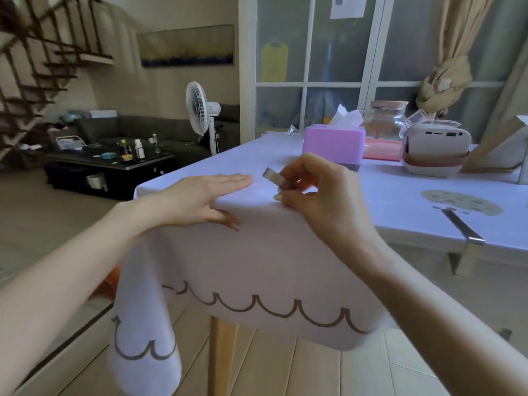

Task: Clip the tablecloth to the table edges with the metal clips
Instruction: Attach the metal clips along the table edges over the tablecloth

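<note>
**Metal clip [273,176], in hand.** Flat, silvery strip, tilted, held in the air just above the near corner edge of the worktop [414,234]. It does not yet grip the cloth or the edge.

**Right hand [317,192].** Its fingers [288,178] are curled and clamped on the clip's near end, while the far end sticks out towards the left hand.

**Tablecloth [257,261].** Pale lilac-white with a brown scalloped line along the hem. It is spread over the worktop, and a flap hangs down on the near side and round the left corner. At this corner nothing fastens it.

**Left hand [197,200].** It lies flat on the cloth at the corner edge with its fingers straight and together. The thumb is tucked down over the fold and holds nothing.

**Fitted clip [464,228].** A second metal strip, well apart to the right, already seated over the worktop edge with the cloth pinned under it.

**Progress, as judged.**
- One clip is in place on the right-hand stretch.
- The corner clip is about to go on.
- Other edges are out of view, so the number left cannot be told.

**On the worktop, far side.**
- Purple tissue box [334,144].
- Glass jar [385,118] with a pale lid.
- White rounded device [434,150] with ports.

**Beyond.**
- Wooden table leg [223,358].
- Standing fan [200,110].
- Dark coffee table [108,164] with bottles.
</note>
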`<state>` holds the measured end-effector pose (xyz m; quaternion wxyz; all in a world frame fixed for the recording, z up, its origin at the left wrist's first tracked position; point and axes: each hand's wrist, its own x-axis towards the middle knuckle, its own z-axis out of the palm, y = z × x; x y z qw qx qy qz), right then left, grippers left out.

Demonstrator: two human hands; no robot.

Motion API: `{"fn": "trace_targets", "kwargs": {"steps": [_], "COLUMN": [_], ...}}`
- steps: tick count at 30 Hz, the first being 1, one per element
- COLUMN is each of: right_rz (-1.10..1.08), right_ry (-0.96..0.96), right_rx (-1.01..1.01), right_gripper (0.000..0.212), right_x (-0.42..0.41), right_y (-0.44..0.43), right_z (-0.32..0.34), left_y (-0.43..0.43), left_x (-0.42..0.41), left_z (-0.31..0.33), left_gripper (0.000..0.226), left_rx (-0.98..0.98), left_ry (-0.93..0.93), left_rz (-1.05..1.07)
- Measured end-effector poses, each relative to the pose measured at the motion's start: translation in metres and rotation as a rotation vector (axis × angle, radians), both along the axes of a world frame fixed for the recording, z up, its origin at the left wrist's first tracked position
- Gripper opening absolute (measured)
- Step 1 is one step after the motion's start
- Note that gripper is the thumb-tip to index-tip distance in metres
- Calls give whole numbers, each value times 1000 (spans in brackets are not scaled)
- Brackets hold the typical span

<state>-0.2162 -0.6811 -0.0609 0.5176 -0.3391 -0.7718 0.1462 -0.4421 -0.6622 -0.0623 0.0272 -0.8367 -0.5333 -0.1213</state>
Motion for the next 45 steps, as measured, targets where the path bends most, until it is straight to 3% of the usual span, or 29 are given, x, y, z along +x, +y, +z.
{"fn": "trace_targets", "kwargs": {"steps": [2, 4, 7, 11, 16, 19, 25, 29, 36, 39, 45], "right_rz": [31, 70, 139, 171, 211, 246, 248, 245, 166, 105, 52], "right_ry": [38, 89, 148, 145, 211, 280, 370, 445, 513, 485, 487], "right_rx": [3, -7, -41, -23, -51, -41, 83, 140, 314, 354, 443], "right_gripper": [23, 24, 25, 33, 38, 36, 28, 38, 12, 14, 14], "right_x": [-11, -19, -31, -45, -67, -86, -124, -134, -143, -143, -147], "right_y": [-1, -2, -4, -8, -13, -16, -13, -9, 2, 5, 5], "right_z": [-1, -1, -4, -16, -38, -52, -79, -91, -102, -100, -101], "left_y": [-1, -2, -1, -3, -7, -6, -13, -10, -3, 2, -1], "left_x": [-8, -21, -36, -49, -65, -60, -45, -44, -43, -44, -44], "left_z": [8, 9, 3, -3, -28, -34, -46, -56, -69, -75, -72], "left_gripper": [102, 101, 106, 94, 69, 56, 37, 28, 19, 18, 22], "left_rx": [-153, -182, -57, 67, 468, 544, 692, 772, 910, 983, 890], "left_ry": [-70, -161, -148, -50, -33, -119, -482, -536, -581, -562, -627], "left_rz": [-36, -59, -15, -30, 4, 14, 23, 11, -64, -82, -107]}}
